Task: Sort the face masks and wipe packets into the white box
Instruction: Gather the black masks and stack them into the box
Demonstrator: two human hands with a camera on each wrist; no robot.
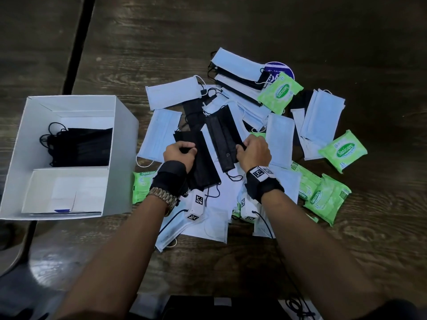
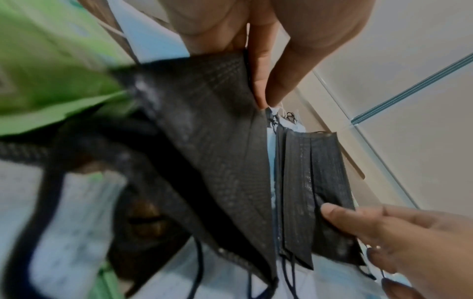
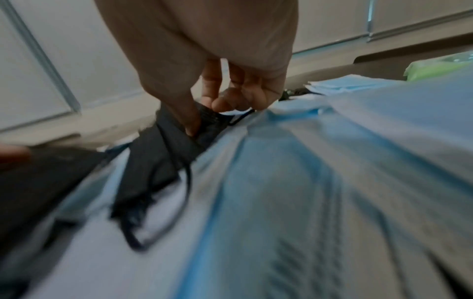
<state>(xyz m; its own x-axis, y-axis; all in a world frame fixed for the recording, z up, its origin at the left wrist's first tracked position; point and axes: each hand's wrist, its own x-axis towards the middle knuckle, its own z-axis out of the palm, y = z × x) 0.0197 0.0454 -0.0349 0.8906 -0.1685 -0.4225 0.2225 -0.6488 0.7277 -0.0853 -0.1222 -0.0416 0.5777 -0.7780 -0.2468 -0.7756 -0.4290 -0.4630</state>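
With both hands pinching black masks, the left hand (image 1: 179, 153) one stack (image 1: 203, 162) and the right hand (image 1: 253, 151) another (image 1: 223, 137), they should be squared together before joining the black pile in the white box (image 1: 124, 125) at frame left.

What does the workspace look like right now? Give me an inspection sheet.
Surface: dark wooden table, a seam running along its left side.
Job's things: white box at left, black masks stacked in its far compartment; blue masks, more black masks and green wipe packets scattered in a heap at right.
Clutter: round purple item under the far packet.
Grips: left hand holds a black mask; right hand pinches another black mask.
Cables: thin black cords trail from the wrist cameras.
Surroundings: pale wall panels.
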